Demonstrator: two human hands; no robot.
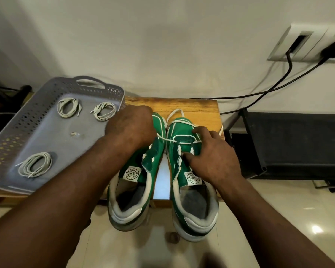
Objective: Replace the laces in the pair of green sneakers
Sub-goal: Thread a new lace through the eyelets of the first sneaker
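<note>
Nearest, over the wooden surface's [191, 105] front edge, two green canvas sneakers [149, 163] overhang by their heels. The right hand [211, 151] clasps the right sneaker [180, 130] with bent fingers, while the left hand [130, 126] hides its fingers over the left sneaker [160, 122], so I cannot tell whether they pinch the threaded white lace [168, 139]. A hard tug could drag either sneaker off; beyond, the grey perforated plastic tray [52, 136] holds three coiled pale laces [68, 107].

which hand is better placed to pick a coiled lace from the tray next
Left. The left hand is beside the gray tray, near a coiled lace; the right hand is farther off, holding the right sneaker.
</note>
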